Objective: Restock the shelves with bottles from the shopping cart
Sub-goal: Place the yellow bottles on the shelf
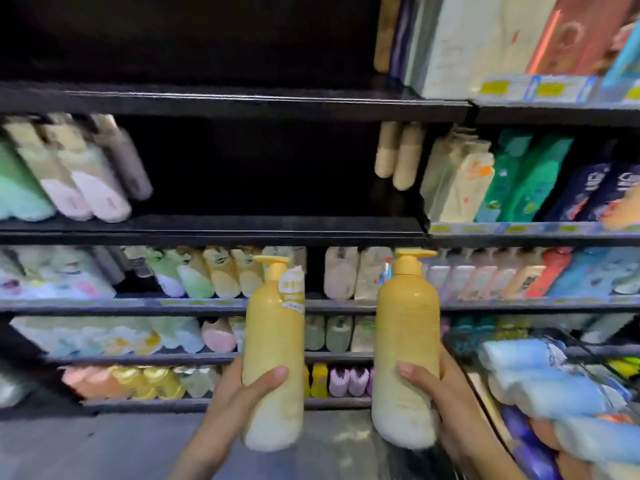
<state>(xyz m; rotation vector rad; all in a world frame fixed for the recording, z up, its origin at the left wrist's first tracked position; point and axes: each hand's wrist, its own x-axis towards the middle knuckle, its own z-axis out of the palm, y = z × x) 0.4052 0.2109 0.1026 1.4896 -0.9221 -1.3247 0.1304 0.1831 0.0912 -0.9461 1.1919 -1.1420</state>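
Your left hand (242,393) and right hand (440,389) each grasp a tall yellow plastic pump bottle (273,348) (407,344) low on the body, upright before the shelves (242,230) — likely full, heavy, smooth; avoid lifting by the pump.

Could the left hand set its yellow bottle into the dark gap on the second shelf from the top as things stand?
Probably yes: the left hand holds its yellow bottle upright below that gap, and nothing blocks the way.

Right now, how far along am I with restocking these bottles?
Lower shelves already look stocked. In hand: your left hand grips one yellow pump bottle, your right hand another, neither shelved yet. Left: the dark gap in the middle shelf, and more products in the cart.
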